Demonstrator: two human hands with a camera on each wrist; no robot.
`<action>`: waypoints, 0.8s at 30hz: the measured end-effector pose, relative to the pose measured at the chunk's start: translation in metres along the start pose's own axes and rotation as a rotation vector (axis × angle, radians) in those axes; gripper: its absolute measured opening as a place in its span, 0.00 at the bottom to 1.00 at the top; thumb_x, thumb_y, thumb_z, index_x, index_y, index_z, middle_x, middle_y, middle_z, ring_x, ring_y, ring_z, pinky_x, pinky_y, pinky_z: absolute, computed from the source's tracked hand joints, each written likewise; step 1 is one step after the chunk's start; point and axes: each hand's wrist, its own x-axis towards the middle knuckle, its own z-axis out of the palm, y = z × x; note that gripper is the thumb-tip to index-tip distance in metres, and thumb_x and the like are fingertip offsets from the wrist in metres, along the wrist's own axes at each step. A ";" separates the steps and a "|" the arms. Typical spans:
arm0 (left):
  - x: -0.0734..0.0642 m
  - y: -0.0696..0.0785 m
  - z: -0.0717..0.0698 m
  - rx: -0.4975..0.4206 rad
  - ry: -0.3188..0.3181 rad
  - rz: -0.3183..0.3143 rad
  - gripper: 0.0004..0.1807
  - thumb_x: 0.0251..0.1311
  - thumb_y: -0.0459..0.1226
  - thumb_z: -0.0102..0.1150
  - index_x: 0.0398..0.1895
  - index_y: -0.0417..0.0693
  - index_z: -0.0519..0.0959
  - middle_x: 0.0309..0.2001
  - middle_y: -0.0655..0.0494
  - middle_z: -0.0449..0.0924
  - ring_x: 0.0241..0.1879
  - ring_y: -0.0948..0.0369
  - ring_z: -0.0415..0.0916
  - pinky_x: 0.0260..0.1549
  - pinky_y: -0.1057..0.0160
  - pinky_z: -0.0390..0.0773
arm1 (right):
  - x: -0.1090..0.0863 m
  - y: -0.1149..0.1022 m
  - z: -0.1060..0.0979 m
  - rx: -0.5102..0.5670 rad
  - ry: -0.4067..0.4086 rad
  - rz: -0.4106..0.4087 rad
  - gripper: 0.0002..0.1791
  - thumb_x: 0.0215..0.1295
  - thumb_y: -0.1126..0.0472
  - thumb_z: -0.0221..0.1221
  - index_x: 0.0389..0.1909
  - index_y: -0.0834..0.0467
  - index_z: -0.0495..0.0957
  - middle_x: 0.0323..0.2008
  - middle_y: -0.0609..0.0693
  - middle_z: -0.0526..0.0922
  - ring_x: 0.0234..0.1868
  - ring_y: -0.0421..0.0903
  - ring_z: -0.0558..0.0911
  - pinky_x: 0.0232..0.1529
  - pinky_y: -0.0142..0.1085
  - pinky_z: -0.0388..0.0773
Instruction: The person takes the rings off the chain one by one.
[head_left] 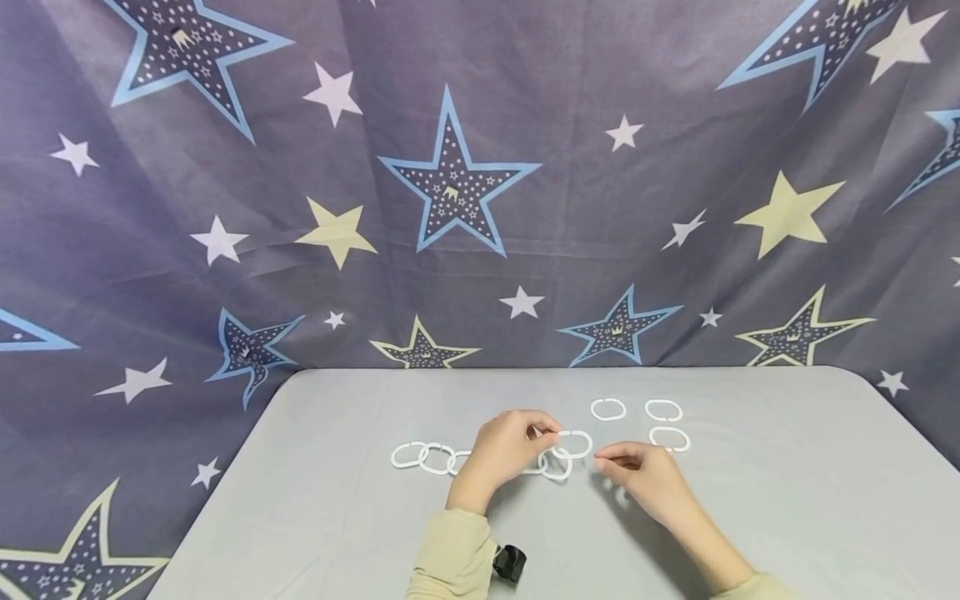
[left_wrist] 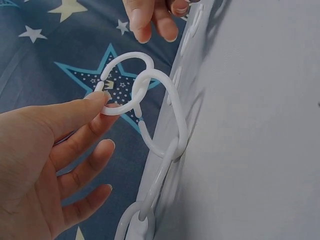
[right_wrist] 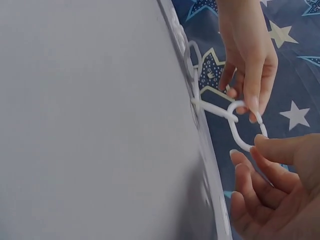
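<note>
Head view: the left hand (head_left: 506,448) pinches the end ring (head_left: 590,447) of a white chain (head_left: 452,460) over the table (head_left: 337,525); the right hand (head_left: 647,479) is just beside it, thumb and forefinger close together. Left wrist view: the ring sits between left thumb and forefinger; right fingertips (left_wrist: 142,33) stand apart. Right wrist view: the right thumb (right_wrist: 275,146) crosses in front of the ring.

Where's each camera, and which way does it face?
Head: worn on the head, facing forward and down over table and starry cloth; left hand, right hand and sleeves show.
Left wrist: worn there, facing the left hand pinching a white link; part of right hand above.
Right wrist: worn there, facing the right hand; left hand above.
Wrist views share the chain.
</note>
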 end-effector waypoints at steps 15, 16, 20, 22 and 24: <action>0.000 -0.004 0.000 0.016 0.006 -0.005 0.05 0.61 0.45 0.67 0.38 0.63 0.88 0.30 0.74 0.81 0.29 0.72 0.72 0.33 0.66 0.70 | 0.001 -0.004 0.026 0.085 -0.049 0.026 0.09 0.60 0.65 0.67 0.37 0.68 0.85 0.26 0.55 0.85 0.23 0.45 0.80 0.21 0.34 0.77; -0.001 -0.005 0.000 0.017 0.007 -0.006 0.05 0.61 0.45 0.67 0.38 0.63 0.88 0.30 0.74 0.81 0.29 0.72 0.72 0.33 0.66 0.70 | 0.001 -0.004 0.027 0.087 -0.052 0.028 0.09 0.59 0.65 0.67 0.37 0.68 0.85 0.25 0.54 0.85 0.23 0.45 0.79 0.21 0.34 0.77; -0.001 -0.005 -0.001 0.020 0.010 -0.016 0.05 0.61 0.45 0.66 0.38 0.63 0.88 0.30 0.74 0.81 0.29 0.72 0.72 0.33 0.66 0.70 | 0.001 -0.006 0.032 0.093 -0.074 0.034 0.11 0.60 0.64 0.67 0.38 0.69 0.84 0.25 0.54 0.85 0.23 0.44 0.79 0.21 0.33 0.77; 0.000 -0.004 -0.001 0.018 0.014 -0.017 0.05 0.61 0.45 0.66 0.39 0.62 0.88 0.31 0.74 0.81 0.29 0.72 0.72 0.32 0.66 0.70 | 0.001 -0.007 0.033 0.092 -0.076 0.047 0.11 0.61 0.63 0.67 0.38 0.69 0.84 0.26 0.53 0.86 0.23 0.44 0.79 0.22 0.33 0.76; 0.000 -0.004 0.000 0.018 0.018 -0.017 0.05 0.61 0.45 0.66 0.39 0.61 0.88 0.31 0.73 0.82 0.28 0.72 0.72 0.32 0.67 0.70 | 0.001 -0.007 0.034 0.087 -0.072 0.063 0.12 0.61 0.62 0.67 0.38 0.69 0.84 0.26 0.53 0.86 0.23 0.44 0.79 0.22 0.33 0.76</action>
